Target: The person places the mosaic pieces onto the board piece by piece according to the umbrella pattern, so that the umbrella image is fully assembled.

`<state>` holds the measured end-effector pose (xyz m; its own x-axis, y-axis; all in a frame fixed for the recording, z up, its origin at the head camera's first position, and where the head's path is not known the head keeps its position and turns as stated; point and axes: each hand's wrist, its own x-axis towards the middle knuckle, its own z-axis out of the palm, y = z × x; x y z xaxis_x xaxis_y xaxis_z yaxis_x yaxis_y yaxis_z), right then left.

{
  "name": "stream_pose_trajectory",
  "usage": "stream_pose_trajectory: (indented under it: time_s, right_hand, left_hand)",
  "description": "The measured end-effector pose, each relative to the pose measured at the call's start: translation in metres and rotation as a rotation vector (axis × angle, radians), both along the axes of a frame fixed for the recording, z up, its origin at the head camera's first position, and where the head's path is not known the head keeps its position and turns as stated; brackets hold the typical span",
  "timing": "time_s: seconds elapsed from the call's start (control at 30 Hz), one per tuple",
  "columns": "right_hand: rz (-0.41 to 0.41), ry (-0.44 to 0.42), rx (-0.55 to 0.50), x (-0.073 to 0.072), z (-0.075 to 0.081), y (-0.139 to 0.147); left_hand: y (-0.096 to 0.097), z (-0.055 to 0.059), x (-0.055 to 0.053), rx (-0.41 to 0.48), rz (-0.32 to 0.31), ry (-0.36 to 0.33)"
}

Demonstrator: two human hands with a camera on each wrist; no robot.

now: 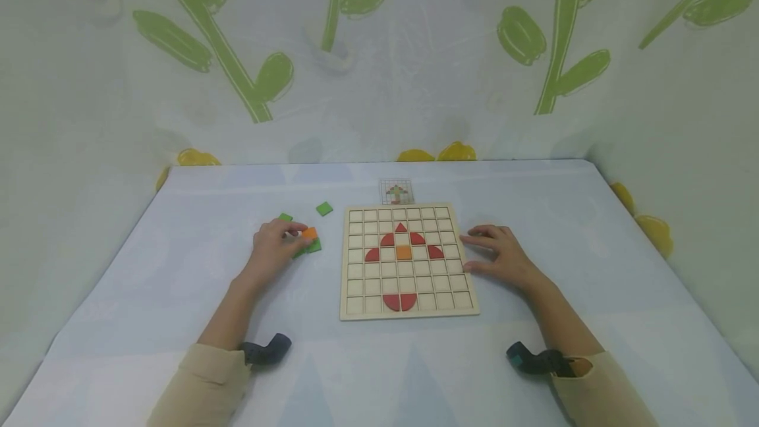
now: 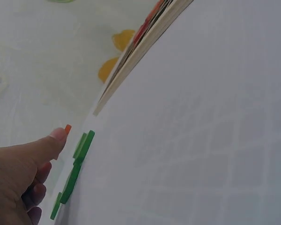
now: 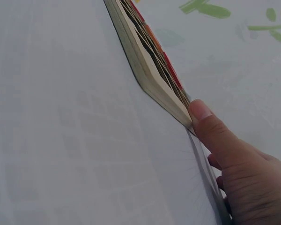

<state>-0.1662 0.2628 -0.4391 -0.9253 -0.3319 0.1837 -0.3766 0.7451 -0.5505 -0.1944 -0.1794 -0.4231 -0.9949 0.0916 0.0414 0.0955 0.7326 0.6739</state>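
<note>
An orange square tile [image 1: 309, 233] is pinched between the thumb and fingers of my left hand [image 1: 275, 246], just above several green tiles [image 1: 314, 246] on the table. In the left wrist view the orange tile [image 2: 68, 128] sticks up past the thumb tip, beside the green tiles [image 2: 72, 180]. To the right lies a wooden grid board [image 1: 363, 286] with red curved pieces [image 1: 392, 302], a red triangle [image 1: 400, 227] and one orange square [image 1: 404, 253] set in its cells. My right hand [image 1: 499, 257] rests at the board's right edge, its thumb touching the side, fingers loosely extended.
A small pattern card [image 1: 396, 192] lies against the board's far edge. One green tile [image 1: 324, 208] sits apart, beyond the left hand. Behind the white table [image 1: 379, 374] rises a backdrop [image 1: 415, 84] printed with green leaves.
</note>
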Motion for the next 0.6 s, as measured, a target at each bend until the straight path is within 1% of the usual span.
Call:
stream_pose_trajectory:
  time_s: [0.1, 0.23, 0.6]
  right_hand:
    - [0.002, 0.005, -0.003, 0.0, 0.0, 0.0]
    - [0.003, 0.008, -0.006, 0.0, 0.0, 0.0]
    - [-0.002, 0.006, -0.011, 0.0, -0.001, 0.0]
  left_hand:
    - [0.006, 0.0, 0.0, 0.001, -0.026, 0.031]
    - [0.013, 0.001, 0.001, 0.012, -0.064, 0.055]
    - [0.035, 0.002, 0.003, 0.026, -0.11, 0.042]
